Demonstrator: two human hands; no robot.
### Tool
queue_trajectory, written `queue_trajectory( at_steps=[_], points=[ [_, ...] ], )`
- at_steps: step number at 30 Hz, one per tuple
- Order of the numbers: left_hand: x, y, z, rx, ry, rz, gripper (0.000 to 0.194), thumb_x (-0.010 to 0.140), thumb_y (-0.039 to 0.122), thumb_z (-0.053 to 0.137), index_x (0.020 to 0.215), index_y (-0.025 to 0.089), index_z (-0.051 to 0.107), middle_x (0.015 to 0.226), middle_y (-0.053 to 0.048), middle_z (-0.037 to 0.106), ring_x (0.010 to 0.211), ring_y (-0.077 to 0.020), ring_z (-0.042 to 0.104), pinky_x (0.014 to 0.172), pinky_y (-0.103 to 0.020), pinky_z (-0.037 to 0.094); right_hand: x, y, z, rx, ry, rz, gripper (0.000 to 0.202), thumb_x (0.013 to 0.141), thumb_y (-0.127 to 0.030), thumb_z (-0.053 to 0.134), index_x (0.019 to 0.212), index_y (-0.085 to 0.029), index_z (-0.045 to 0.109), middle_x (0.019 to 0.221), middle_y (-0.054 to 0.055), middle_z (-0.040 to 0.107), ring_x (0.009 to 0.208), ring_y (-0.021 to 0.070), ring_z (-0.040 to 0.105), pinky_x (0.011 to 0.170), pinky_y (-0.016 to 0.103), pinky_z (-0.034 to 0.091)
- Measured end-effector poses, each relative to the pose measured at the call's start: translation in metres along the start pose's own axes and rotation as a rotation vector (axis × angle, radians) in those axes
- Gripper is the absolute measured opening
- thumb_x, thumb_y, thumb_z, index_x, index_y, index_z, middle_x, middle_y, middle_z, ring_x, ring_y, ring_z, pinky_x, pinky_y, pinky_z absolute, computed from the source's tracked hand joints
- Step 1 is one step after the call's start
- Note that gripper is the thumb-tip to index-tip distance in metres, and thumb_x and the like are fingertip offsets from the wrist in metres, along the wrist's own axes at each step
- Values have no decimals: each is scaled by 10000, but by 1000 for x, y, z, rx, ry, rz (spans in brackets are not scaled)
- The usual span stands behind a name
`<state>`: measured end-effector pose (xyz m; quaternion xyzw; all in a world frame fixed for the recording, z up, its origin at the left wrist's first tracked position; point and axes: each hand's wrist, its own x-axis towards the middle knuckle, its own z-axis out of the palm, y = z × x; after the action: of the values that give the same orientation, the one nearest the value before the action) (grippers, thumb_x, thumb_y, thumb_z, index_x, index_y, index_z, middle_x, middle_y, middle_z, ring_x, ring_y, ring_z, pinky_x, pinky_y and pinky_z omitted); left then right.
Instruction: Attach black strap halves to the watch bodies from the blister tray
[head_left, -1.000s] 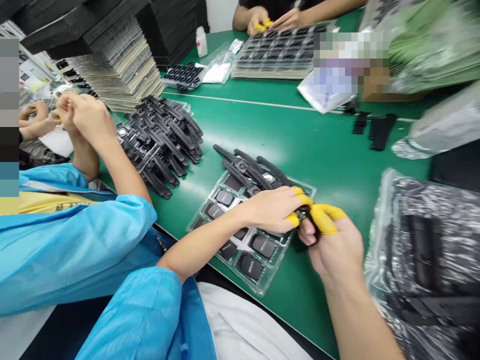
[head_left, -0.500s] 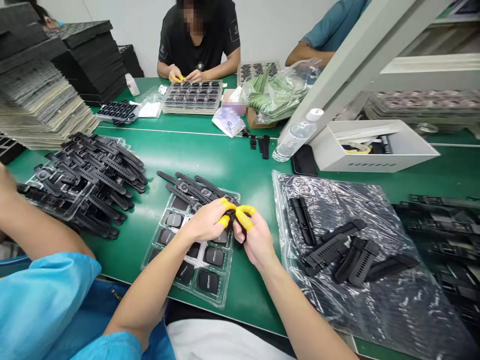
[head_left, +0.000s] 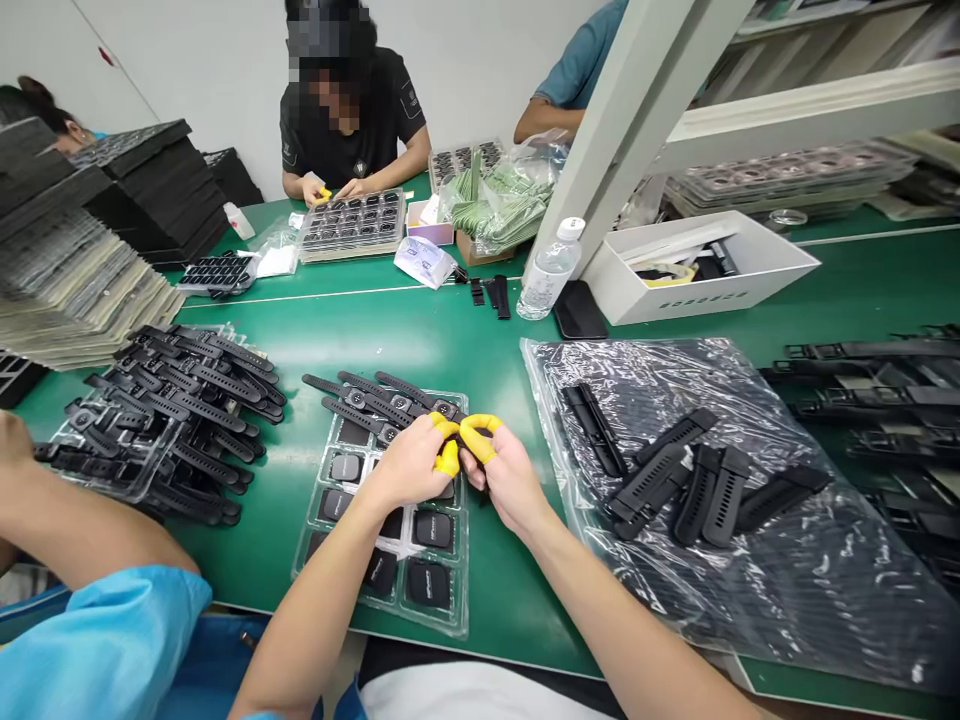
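Note:
Above the tray's upper right corner, my left hand (head_left: 412, 462) and my right hand (head_left: 510, 478) meet fingertip to fingertip. Yellow finger covers sit on the thumbs and forefingers. Both hands are closed in a pinch on a small black piece (head_left: 459, 438), mostly hidden by the fingers. Under my left hand lies a clear plastic tray (head_left: 459, 620) with square black pieces (head_left: 429, 583) in its pockets. Several black watches with straps (head_left: 379, 400) rest across its far end. To the right, loose black watch straps (head_left: 701, 490) lie on a plastic-wrapped dark sheet (head_left: 750, 610).
A heap of strapped watches (head_left: 202, 390) lies left, near a co-worker's arm (head_left: 90, 510). A water bottle (head_left: 551, 270), a phone (head_left: 580, 310) and a white box (head_left: 697, 285) stand beyond the sheet. Across the table a person (head_left: 352, 120) handles a filled tray (head_left: 352, 225).
The camera view has shifted and tilted. My hands stay together in the same pinch over the tray, with slightly altered finger positions. The person opposite has bent their head lower.

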<state>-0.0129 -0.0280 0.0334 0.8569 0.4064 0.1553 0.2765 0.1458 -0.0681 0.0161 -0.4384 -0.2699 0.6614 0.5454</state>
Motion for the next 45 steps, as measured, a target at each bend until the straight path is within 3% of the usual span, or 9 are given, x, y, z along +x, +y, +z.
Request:
queue_trajectory(
  at_steps=[8,15,23,27,30,34,37,41,45],
  points=[
    [-2,1,-4,-175,54,31,371,1024,240,366,1264,153,636,1297,-146,663,1245,-259,624,1138,-434,513,-4,-4,1,134,-46,22,503,793,-558,862,1025,-233,556,556,-100,509,435,58,341,437,184,246],
    [-1,1,-2,-5,30,-5,314,951,172,414,1150,150,655,1127,-136,685,1103,-274,640,1004,-433,562,-1,4,-3,-63,-27,-4,543,817,-627,816,1050,-226,532,564,-98,540,420,61,364,421,191,247],
    [-1,1,-4,-31,1,-19,258,940,165,442,1067,170,666,1054,-110,680,1040,-260,649,947,-410,570,0,5,-3,-148,-48,-24,558,820,-646,794,1064,-224,522,562,-100,544,421,64,371,417,196,255],
    [-3,-2,-2,-218,41,-19,303,1002,217,452,1245,189,633,1219,-114,698,1154,-253,666,1031,-421,555,1,3,-5,-125,-36,-33,562,823,-666,788,1059,-225,531,576,-93,550,430,68,390,427,201,271],
    [-4,-8,1,-425,131,-47,417,977,274,609,1384,202,554,1274,-115,710,1151,-245,698,993,-384,574,1,0,-7,-90,-47,-44,577,820,-674,792,1087,-218,562,616,-72,579,457,79,440,451,211,321],
    [-2,-11,2,-541,321,-92,237,924,345,734,1099,194,680,1033,-75,734,948,-217,713,835,-325,589,0,-7,-8,-36,-183,37,502,850,-663,774,903,-205,573,639,-47,551,491,91,480,476,232,374],
    [1,-8,1,-658,439,-45,235,903,372,761,1029,183,702,1064,-87,717,964,-213,695,823,-316,590,-2,-10,-7,63,-298,198,516,845,-644,780,780,-210,508,603,-65,456,453,75,406,429,226,321],
    [4,-8,-5,-922,578,-147,370,857,488,806,1005,183,658,960,-56,729,804,-168,690,628,-248,579,-4,-10,-7,110,-357,340,509,799,-622,823,816,-212,522,577,-88,403,437,57,293,393,205,224],
    [5,-16,-15,-1042,837,-219,543,772,599,858,999,208,557,965,-53,762,772,-177,726,489,-209,556,-5,-10,-8,19,-361,370,511,795,-623,829,853,-209,537,578,-88,413,457,58,298,408,197,213]
  ],
)
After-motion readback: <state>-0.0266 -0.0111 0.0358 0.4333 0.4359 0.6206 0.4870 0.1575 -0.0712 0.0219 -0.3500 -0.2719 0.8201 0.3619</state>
